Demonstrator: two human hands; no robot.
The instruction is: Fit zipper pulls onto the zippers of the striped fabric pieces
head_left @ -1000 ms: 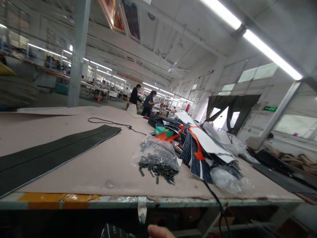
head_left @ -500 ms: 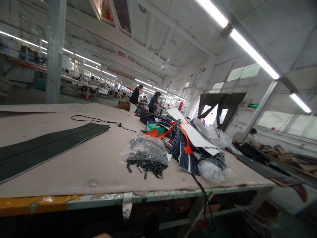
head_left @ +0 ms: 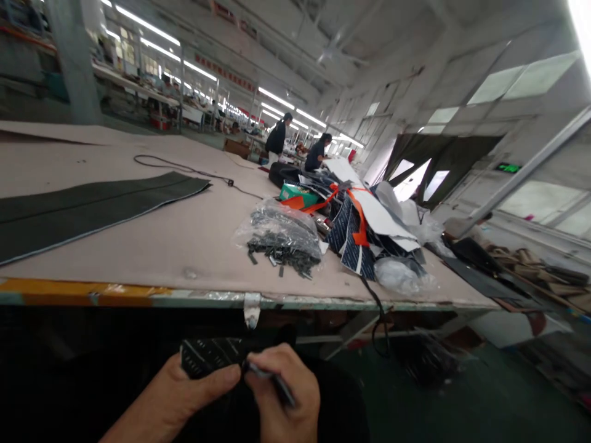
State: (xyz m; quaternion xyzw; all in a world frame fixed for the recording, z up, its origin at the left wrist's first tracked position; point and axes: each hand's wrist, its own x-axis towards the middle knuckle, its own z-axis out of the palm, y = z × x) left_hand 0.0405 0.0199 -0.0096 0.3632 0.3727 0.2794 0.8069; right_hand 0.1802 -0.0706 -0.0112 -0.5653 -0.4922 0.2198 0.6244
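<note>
Below the table's front edge, my left hand (head_left: 184,391) grips a dark piece of printed fabric (head_left: 210,355), its thumb pressed along the top. Close beside it on the right, my right hand (head_left: 289,391) is closed round a slim dark tool (head_left: 282,389), whose near end meets the fabric's right edge. What the tool is cannot be made out. On the table (head_left: 161,264) beyond lies a clear plastic bag (head_left: 286,224) with small dark pieces (head_left: 295,255) spilling from its front.
A long dark green strip (head_left: 101,206) lies on the table's left, near a black cord (head_left: 184,166). Right of the bag is a heap of printed offcuts (head_left: 353,240) with orange strips and a green box (head_left: 295,194). Two people stand farther back.
The view has tilted down, so the table sits higher in the picture. Both my hands, with the fabric and the tool, have come into view at the bottom; only a sliver of skin showed before.
</note>
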